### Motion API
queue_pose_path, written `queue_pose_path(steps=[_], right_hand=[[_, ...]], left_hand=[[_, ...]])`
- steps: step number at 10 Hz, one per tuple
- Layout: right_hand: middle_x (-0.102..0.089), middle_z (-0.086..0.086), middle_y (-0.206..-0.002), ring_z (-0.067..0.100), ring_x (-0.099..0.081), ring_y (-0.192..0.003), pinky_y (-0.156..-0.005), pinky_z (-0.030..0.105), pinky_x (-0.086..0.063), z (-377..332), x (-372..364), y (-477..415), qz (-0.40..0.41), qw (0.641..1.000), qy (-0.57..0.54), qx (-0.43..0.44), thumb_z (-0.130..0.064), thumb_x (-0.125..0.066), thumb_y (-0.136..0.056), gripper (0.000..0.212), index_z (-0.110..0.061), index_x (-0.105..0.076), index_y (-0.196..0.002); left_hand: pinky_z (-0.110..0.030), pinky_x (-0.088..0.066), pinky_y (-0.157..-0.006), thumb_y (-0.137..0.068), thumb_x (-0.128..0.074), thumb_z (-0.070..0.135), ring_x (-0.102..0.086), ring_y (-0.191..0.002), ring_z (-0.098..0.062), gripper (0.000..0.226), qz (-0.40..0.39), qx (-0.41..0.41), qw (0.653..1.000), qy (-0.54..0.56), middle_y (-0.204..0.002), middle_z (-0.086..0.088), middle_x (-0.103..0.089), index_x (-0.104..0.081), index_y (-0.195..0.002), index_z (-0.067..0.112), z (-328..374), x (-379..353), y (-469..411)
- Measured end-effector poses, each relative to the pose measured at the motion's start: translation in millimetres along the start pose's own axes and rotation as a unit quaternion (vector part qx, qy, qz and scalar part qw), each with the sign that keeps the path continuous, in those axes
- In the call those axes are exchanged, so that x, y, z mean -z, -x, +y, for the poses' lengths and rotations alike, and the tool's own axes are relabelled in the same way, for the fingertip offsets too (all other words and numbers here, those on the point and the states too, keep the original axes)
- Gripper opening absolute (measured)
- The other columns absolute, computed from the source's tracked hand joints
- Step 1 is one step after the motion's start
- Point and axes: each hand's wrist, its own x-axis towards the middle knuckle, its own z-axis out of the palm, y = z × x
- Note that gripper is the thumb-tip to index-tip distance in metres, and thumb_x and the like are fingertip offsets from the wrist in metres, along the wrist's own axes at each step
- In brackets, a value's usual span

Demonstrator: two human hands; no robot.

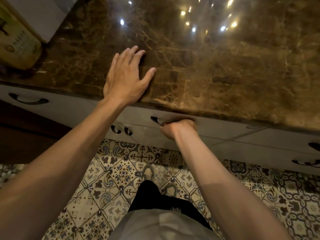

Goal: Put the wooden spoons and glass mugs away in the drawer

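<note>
Under the front lip of the marble countertop (225,66), a little toward four o'clock from the middle of the view, my right hand (176,129) is curled round the dark handle (156,120) of the drawer (216,129). My fingers are tucked behind the bar, so only its end shows, at nine o'clock from my knuckles. The drawer's pale front sits directly beneath the stone edge. I cannot tell whether it stands out from the fronts beside it.

My left hand (127,78) lies up at eleven o'clock from the right one, palm down on the countertop near its front edge. The fingers are straight and spread, the thumb is out toward three o'clock, and it holds nothing.

Well off at nine o'clock from that hand a yellowish tin (17,44) stands on the stone. Below it, on the next pale front, is another dark handle (28,99). A pair of small curled door pulls (121,131) sits just at nine o'clock from my right hand. At six o'clock my slippered feet (149,172) stand on the patterned tile floor (110,174).
</note>
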Motion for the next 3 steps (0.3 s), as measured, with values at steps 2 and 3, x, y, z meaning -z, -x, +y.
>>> queue_pose_path(steps=[2, 3], right_hand=[[-0.059, 0.011, -0.099, 0.025, -0.058, -0.101, -0.096, 0.038, -0.046, -7.2, 32.3, 7.7, -0.125, 0.992, 0.000, -0.006, -0.035, -0.037, -0.097, 0.033, -0.008, -0.055, -0.102], [-0.057, 0.011, -0.096, 0.026, -0.056, -0.101, -0.093, 0.039, -0.046, -21.2, 58.5, 23.4, -0.129, 0.987, 0.093, -0.017, -0.026, -0.048, -0.093, 0.023, -0.007, -0.054, -0.104]], left_hand=[[-0.038, -0.006, -0.118, -0.092, -0.039, 0.053, -0.018, -0.142, -0.019, 0.062, -0.001, -0.006, 1.000, 0.013, -0.153, -0.005, -0.027, -0.032, -0.143, 0.019, 0.6, 2.8, -2.3], [-0.037, -0.006, -0.118, -0.093, -0.039, 0.053, -0.018, -0.142, -0.018, 0.061, -0.003, -0.002, 1.000, 0.018, -0.153, -0.004, -0.027, -0.032, -0.143, 0.019, 1.6, 2.4, 1.3]])
